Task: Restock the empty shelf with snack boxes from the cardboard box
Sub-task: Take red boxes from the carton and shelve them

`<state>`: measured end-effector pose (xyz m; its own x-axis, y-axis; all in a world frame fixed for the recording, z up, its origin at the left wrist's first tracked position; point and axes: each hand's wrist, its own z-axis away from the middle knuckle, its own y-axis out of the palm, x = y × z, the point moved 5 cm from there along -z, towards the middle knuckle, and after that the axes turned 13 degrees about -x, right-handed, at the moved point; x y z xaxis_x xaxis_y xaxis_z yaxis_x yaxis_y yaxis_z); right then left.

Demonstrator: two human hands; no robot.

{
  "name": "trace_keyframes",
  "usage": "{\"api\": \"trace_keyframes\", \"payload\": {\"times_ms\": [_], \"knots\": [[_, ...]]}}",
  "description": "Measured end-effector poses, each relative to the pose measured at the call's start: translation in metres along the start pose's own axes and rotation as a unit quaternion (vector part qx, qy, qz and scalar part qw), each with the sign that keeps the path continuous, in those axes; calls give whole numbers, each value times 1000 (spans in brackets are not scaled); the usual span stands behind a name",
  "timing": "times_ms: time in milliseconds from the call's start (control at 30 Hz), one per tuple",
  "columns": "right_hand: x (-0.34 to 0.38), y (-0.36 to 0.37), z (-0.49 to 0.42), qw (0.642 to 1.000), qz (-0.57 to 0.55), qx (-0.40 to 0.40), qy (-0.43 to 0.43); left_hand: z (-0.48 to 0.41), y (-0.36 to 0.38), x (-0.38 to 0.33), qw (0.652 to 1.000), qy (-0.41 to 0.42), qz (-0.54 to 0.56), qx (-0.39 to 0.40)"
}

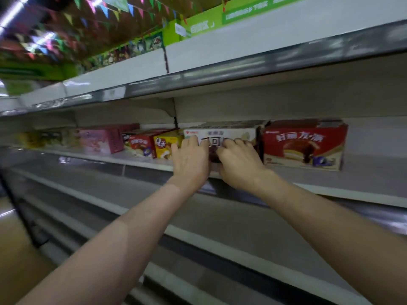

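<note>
- On the middle shelf: white box stands upright, just left of a big red box, sides touching or nearly so.
- Left hand on the white box's front, fingers fairly straight, pressed flat against its left part.
- Right hand on the front's right part, fingers bent at the knuckles; whether they grip, cannot tell.
- Left of it in a row: yellow box, small red box, pink box.
- Picture blurred; print unreadable.
</note>
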<state>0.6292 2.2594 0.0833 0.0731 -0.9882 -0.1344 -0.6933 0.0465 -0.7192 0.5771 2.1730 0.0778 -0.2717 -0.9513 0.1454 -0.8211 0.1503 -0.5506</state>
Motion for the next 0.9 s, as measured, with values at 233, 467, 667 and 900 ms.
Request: {"api": "trace_keyframes", "payload": {"times_ms": [233,467,667,900], "knots": [[121,14,-12,993,-72,29,-84,64,-17,120,992,-66,-52,96],[277,36,-5,971,-127,75,-187,151,-37,251,969,-132,-96,186],[423,49,13,943,-184,99,-260,233,-64,364,941,-189,-129,250],[576,71,51,900,-239,124,-342,337,-100,475,888,-279,-181,319]]}}
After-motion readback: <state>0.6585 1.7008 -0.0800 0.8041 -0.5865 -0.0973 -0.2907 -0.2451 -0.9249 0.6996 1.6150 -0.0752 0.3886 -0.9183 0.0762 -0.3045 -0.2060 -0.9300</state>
